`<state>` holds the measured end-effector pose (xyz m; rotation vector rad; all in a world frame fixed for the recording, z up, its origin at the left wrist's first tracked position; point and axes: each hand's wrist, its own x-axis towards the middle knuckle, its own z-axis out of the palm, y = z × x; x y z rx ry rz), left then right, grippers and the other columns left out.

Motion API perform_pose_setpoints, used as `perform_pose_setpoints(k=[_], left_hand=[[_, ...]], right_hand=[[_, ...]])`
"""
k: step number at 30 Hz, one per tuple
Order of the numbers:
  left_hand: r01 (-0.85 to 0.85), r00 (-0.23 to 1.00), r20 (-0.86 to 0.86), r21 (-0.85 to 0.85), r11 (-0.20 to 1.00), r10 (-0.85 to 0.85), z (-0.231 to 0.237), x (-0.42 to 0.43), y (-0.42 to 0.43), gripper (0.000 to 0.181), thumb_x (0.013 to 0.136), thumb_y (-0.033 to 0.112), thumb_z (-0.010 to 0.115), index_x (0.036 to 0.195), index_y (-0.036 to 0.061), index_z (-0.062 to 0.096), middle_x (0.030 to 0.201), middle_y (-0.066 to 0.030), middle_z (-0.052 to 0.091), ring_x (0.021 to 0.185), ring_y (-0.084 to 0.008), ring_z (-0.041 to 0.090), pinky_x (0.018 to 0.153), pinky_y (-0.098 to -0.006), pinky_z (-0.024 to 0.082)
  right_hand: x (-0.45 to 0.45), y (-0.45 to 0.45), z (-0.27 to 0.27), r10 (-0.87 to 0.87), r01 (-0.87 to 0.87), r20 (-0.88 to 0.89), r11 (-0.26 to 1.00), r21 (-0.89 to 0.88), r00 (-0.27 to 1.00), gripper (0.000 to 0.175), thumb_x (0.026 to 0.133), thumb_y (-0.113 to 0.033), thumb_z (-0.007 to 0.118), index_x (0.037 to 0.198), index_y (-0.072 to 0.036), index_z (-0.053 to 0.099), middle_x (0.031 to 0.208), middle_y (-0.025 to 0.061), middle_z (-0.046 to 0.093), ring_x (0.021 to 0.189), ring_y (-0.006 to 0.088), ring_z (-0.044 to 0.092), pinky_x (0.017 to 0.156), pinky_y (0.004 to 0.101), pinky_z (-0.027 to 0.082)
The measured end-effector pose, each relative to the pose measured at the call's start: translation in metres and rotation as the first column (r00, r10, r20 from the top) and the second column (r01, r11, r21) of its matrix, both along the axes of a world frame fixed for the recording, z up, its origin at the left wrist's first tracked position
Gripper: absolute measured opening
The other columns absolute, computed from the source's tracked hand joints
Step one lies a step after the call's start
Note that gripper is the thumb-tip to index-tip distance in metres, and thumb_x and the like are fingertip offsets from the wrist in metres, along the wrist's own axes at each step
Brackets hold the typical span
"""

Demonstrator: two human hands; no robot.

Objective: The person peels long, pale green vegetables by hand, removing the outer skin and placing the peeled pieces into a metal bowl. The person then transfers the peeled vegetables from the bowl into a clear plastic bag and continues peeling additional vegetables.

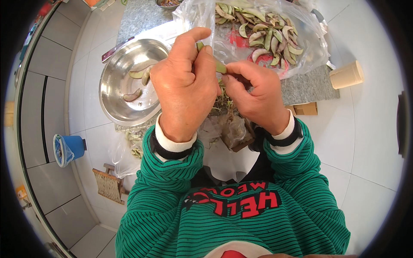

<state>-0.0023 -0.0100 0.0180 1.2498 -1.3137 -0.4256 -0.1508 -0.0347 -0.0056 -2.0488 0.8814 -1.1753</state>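
Note:
A green bean pod (220, 67) is held between my two hands. My left hand (188, 84) grips it between thumb and fingers, hiding its middle. The fingertips of my right hand (256, 88) pinch the pod's right end. Left of my left hand is a stainless steel basin (113, 74) with several flat pods (133, 95) inside. Beyond my right hand, an opened clear plastic bag (311, 59) with red print bears a heap of green and purplish pods (274, 40). Thin green trimmings (222, 103) lie below my hands, partly covered by them.
A small cardboard box (242, 146) with crumpled plastic sits near my lap. Another bag of pods (127, 154) is at lower left. A blue bin (74, 146) and folding stool (109, 187) stand on the floor. A beige cylinder (347, 74) is beyond the grey tabletop (322, 84).

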Motion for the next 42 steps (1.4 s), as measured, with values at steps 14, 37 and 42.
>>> perform_pose_setpoints(k=[14,37,42], left_hand=[[0.196,0.6,0.799,-0.091,0.976,-0.046,-0.002,0.006,-0.001,0.02,0.071,0.004,0.062,0.091,0.0034,0.066,0.076,-0.0059,0.064,0.074,-0.0257,0.064,0.067,-0.0372,0.044],[-0.283,0.799,0.501,-0.176,0.943,0.333,0.027,0.049,0.017,0.016,0.089,-0.007,0.061,0.102,-0.0036,0.07,0.094,-0.0154,0.073,0.085,-0.0237,0.071,0.076,-0.0295,0.054],[-0.228,0.796,0.522,-0.212,0.95,0.307,0.022,0.057,0.017,0.019,0.087,-0.006,0.06,0.104,-0.002,0.07,0.105,-0.0157,0.07,0.089,-0.0296,0.069,0.078,-0.0333,0.054]], right_hand=[[-0.011,-0.007,0.008,-0.177,0.069,-0.268,0.927,-0.37,0.947,0.009,0.076,0.002,0.062,0.083,-0.003,0.06,0.07,0.0147,0.056,0.062,0.0359,0.057,0.053,0.0421,0.044],[-0.003,-0.009,-0.017,-0.024,0.014,-0.236,0.999,-0.042,0.972,0.017,0.081,-0.007,0.067,0.096,-0.001,0.071,0.082,0.0137,0.066,0.071,0.0279,0.064,0.064,0.0348,0.05],[-0.028,-0.032,-0.02,-0.164,0.137,-0.264,0.983,-0.12,0.951,0.017,0.082,-0.013,0.062,0.091,-0.002,0.07,0.088,0.0184,0.066,0.081,0.0362,0.065,0.072,0.0441,0.052]])
